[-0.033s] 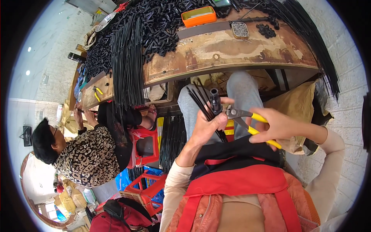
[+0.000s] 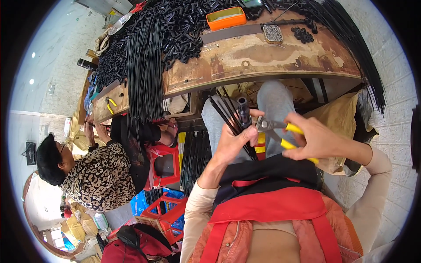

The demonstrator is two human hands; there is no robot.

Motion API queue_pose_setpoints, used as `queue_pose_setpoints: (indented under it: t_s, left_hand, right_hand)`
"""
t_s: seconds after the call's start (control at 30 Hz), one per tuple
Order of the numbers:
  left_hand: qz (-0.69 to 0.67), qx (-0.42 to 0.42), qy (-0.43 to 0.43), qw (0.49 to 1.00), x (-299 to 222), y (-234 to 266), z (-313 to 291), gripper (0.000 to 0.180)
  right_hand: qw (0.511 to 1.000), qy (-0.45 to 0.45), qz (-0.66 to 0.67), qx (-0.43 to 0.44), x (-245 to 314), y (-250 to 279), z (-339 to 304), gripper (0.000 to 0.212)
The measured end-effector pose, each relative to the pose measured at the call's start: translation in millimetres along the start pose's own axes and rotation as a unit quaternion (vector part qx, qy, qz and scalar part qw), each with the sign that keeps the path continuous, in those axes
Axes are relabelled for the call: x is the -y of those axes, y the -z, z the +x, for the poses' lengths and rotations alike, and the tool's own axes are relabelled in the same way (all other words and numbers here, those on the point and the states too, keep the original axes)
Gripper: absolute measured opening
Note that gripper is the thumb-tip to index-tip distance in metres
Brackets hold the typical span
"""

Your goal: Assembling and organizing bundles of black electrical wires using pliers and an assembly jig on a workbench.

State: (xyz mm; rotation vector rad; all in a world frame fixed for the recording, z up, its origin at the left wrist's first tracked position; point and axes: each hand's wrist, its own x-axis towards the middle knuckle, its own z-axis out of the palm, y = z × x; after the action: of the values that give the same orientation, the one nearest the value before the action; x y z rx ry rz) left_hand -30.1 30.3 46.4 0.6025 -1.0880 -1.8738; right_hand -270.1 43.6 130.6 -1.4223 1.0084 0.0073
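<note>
My left hand is wrapped round a bundle of thin black rods and a short black tubular fitting, held over my lap. The fitting stands nearly upright, its hollow end up. From the right, my right hand grips pliers by their yellow handles, which are spread apart. The metal pliers head is at the fitting's side, close to my left fingertips. Whether the jaws bite on anything there is too small to tell.
Ahead runs a worn wooden bench with heaped black tubular parts, an orange box and a small tin of metal bits. Long black rods overhang its edge. A co-worker sits at left, beside red stools.
My right hand and the pliers handles have shifted slightly upward in view. My left hand keeps its hold on the rods and fitting.
</note>
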Motion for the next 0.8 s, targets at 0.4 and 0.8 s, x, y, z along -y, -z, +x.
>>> queue_pose_setpoints:
  t_s: [0.4,0.8]
  left_hand:
    - [0.11,0.034,-0.001,0.993,-10,7,4,0.051]
    - [0.089,-0.001,0.0,0.996,-11,6,4,0.045]
  right_hand:
    - [0.994,0.017,0.106,0.016,7,1,-3,0.054]
    - [0.949,0.187,-0.162,-0.196,8,-2,-3,0.055]
